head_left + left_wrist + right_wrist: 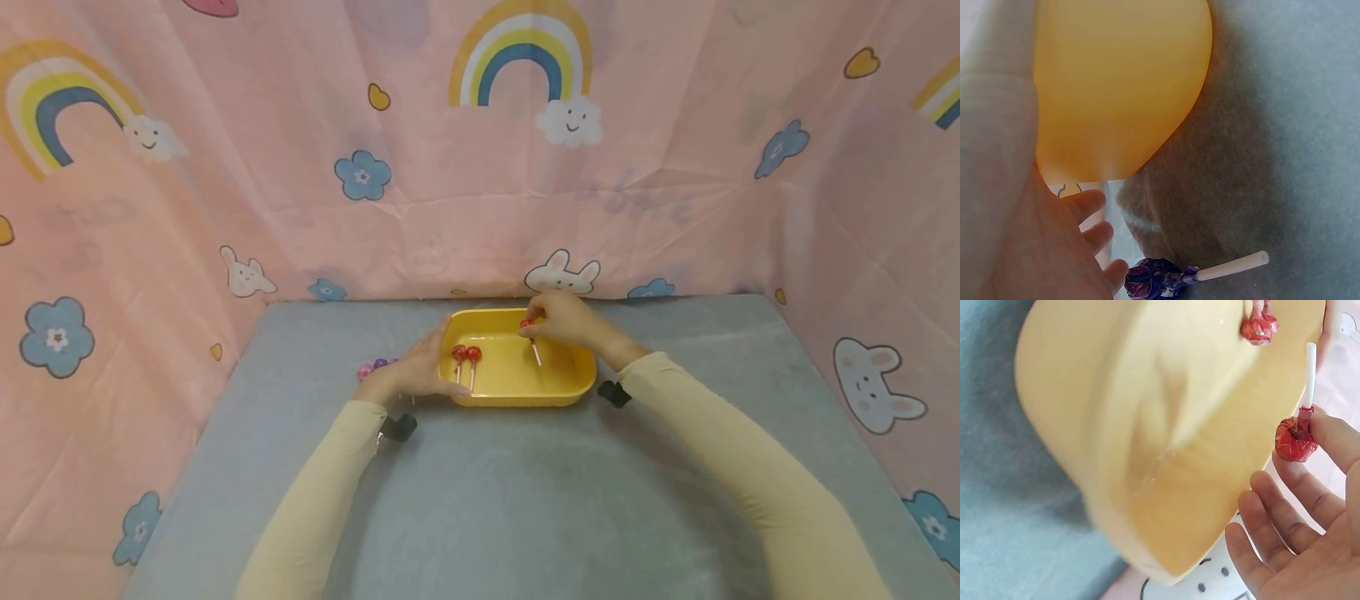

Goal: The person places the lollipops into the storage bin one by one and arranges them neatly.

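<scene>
My left hand (420,367) grips the left end of a yellow plastic basin (525,401), its thumb at the near rim and its fingers toward the far side. Over the basin's right half, my right hand (564,320) pinches a red-wrapped lollipop (1296,440) by its head between thumb and index finger; the white stick points down into the basin. Two more red lollipops (467,354) lie side by side at the basin's left. In the left wrist view, a purple-wrapped lollipop (1159,279) lies on the table near the left fingertips.
Pink and purple lollipops (372,367) lie left of the basin, partly hidden by the left hand. The grey table (510,500) ends at a pink printed curtain (480,225) behind and on both sides.
</scene>
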Action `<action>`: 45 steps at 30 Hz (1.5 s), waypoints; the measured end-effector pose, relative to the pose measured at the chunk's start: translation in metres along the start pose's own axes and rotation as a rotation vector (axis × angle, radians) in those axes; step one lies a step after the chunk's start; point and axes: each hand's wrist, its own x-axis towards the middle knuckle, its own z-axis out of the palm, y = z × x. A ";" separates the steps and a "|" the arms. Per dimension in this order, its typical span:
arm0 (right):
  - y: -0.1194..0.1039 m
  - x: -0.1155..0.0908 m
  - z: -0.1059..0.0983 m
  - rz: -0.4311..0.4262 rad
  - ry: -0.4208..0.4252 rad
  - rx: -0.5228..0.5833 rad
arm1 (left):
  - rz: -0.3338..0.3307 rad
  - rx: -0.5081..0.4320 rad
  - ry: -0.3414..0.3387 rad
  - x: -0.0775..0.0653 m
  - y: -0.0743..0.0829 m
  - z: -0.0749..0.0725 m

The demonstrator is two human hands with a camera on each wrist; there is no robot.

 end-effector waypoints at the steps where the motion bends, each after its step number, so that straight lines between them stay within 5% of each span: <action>1: -0.002 0.000 0.000 -0.006 -0.001 0.005 | 0.000 -0.001 -0.002 0.000 0.000 0.000; 14: -0.022 0.009 0.009 0.061 -0.061 -0.002 | -0.021 -0.011 -0.005 0.000 0.002 0.000; 45: -0.048 0.024 0.036 0.181 -0.055 0.073 | -0.022 0.004 -0.007 0.001 0.001 0.001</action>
